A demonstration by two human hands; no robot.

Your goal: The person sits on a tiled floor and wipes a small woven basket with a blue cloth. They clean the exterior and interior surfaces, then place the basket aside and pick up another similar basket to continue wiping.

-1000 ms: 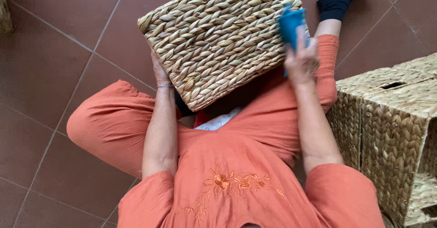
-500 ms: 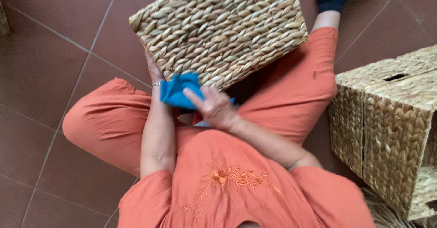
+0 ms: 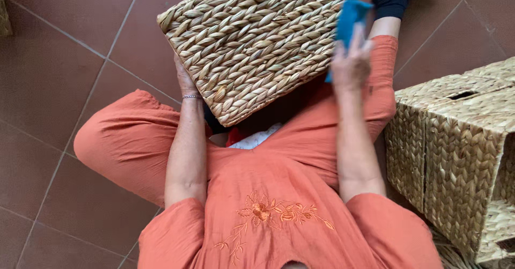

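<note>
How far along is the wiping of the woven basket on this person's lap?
Done: cannot tell; no wiped part looks different from the rest. In hand: the left hand steadies the woven basket, tilted on the lap, while the right hand presses a blue cloth at its right edge. Left: two more woven baskets sit on the tiled floor at the right, untouched.

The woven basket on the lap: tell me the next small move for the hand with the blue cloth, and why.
Probably draw the blue cloth down along the right edge of the woven basket. The right hand holds the cloth bunched at the basket's upper right corner, while the left hand steadies the basket's left side, tilted on the lap. The weave below that corner lies within reach.
</note>
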